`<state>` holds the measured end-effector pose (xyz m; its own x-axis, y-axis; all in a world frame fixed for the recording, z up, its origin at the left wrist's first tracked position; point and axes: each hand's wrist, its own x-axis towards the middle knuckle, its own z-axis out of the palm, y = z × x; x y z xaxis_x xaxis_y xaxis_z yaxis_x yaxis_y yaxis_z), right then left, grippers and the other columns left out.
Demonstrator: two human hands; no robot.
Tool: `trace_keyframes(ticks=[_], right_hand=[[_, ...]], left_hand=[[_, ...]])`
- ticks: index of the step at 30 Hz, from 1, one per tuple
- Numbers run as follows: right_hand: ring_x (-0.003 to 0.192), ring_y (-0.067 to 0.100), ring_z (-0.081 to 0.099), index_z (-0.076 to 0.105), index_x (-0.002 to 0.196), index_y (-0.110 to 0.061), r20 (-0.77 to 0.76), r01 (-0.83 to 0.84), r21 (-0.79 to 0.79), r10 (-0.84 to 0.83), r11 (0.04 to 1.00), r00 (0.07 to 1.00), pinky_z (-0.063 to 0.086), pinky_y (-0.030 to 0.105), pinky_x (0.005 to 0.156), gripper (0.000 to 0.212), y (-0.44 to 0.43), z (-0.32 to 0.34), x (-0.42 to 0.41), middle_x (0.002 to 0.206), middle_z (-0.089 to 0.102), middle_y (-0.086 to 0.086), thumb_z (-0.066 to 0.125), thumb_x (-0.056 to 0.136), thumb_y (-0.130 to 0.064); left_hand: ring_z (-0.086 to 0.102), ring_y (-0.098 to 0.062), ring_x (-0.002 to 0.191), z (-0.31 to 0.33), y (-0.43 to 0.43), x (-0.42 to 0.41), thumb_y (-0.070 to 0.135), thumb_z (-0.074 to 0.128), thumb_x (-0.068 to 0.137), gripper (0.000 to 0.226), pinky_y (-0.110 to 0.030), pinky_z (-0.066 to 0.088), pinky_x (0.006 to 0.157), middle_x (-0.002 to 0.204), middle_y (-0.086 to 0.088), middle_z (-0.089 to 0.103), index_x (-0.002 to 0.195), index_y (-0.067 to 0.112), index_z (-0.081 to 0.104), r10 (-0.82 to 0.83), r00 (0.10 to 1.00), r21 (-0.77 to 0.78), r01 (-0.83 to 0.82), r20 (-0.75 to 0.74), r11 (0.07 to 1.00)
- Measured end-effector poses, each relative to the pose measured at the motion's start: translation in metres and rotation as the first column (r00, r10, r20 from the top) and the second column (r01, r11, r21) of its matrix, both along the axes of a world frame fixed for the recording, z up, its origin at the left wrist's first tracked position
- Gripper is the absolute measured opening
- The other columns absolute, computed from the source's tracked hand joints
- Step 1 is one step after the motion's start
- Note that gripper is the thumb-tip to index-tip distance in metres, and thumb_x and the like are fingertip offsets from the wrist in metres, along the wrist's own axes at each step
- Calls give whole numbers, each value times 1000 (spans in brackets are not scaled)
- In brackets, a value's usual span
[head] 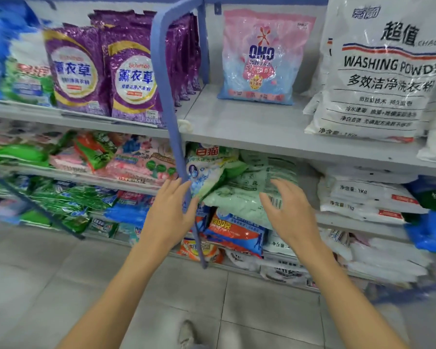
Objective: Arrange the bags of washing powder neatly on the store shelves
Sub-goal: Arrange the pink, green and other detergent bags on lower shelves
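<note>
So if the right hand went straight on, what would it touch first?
Probably the pale green bag lying just ahead. The right hand, open, points at it, though the gap is hard to judge.

The upper shelf lies bare before the OMO bag — a blue upright crosses the green bags.

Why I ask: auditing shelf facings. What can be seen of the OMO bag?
The OMO bag is a crinkled plastic pouch, pink above and blue below, with a red splash logo, dark blue OMO lettering and Chinese print. It stands upright, facing out, alone at the back of the grey upper shelf, between the blue shelf post and the white washing powder bags. Only the shelf visibly touches it.
</note>
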<state>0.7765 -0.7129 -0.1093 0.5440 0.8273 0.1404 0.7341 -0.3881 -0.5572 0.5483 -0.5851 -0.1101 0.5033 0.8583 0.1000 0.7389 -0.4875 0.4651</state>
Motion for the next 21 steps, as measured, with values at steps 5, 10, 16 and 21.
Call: trace_keyframes(ticks=[5, 10, 16, 21], right_hand=[[146, 18, 36, 50, 148, -16, -42, -98, -37, 96, 995, 994, 27, 35, 120, 52, 18, -9, -47, 156, 46, 1, 52, 104, -42], [136, 18, 45, 54, 141, -18, -81, -206, -38, 202, 978, 976, 38, 34, 112, 47, 60, -13, -117, 145, 54, -1, 53, 103, -45], [138, 14, 44, 51, 145, -23, -139, -320, -16, 314, 947, 939, 38, 34, 111, 51, 114, -9, -217, 146, 53, -8, 55, 101, -48], [144, 11, 38, 47, 150, -27, -148, -407, 0, 402, 913, 903, 35, 35, 118, 57, 165, 1, -301, 152, 47, -12, 51, 101, -55]], left_hand=[[34, -29, 148, 0, -5, -50, 33, 56, 103, 48, -40, 28, 121, 154, -8, 48, 145, 9, 52, 71, 998, 7, -71, 3, 997], [33, -23, 149, -8, 9, -128, 36, 56, 102, 52, -39, 29, 122, 157, -6, 44, 149, 13, 50, 221, 974, -25, -220, 48, 975], [38, -18, 146, -4, 36, -233, 39, 56, 102, 52, -33, 29, 119, 155, -3, 47, 149, 16, 51, 366, 929, -14, -366, 54, 930], [41, -18, 145, 8, 73, -317, 43, 55, 101, 54, -36, 33, 118, 154, 0, 49, 148, 19, 51, 429, 897, 19, -433, 107, 901]])
